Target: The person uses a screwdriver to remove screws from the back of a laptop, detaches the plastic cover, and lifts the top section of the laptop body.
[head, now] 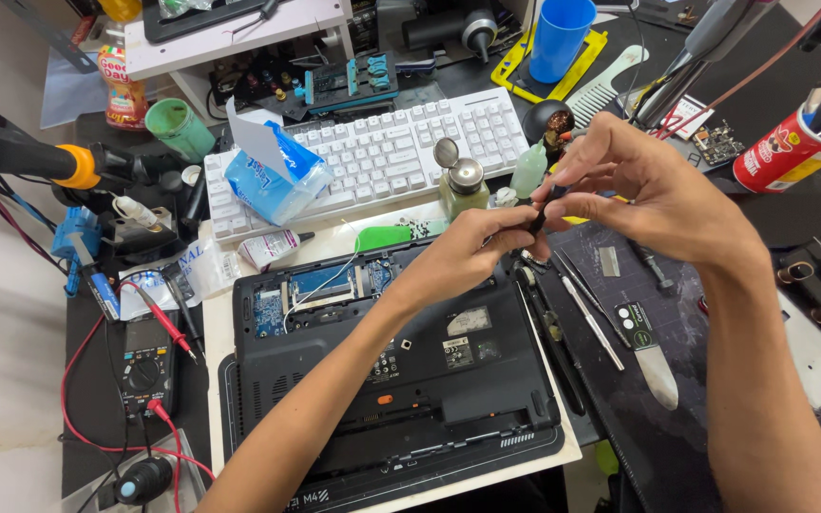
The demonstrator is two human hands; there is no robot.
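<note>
While both hands meet above the opened black laptop [401, 380], the left hand [486, 242] and right hand [634, 195] each pinch one end of a slim black tool [541, 211] — fingertips closed on it, held over the laptop's far right corner. Open room is scarce: one white keyboard [382, 157] crowds the far edge, one multimeter [144, 366] sits left, and two metal tweezers [583, 299] lie right on the dark mat [677, 427] of the worktop.

We see a dark worktable [762, 237] filling most of the frame. At the left edge lies pale, marbled floor [2, 380]. At the upper left stands what may be a white shelf [239, 38]. Light is even and bright.
</note>
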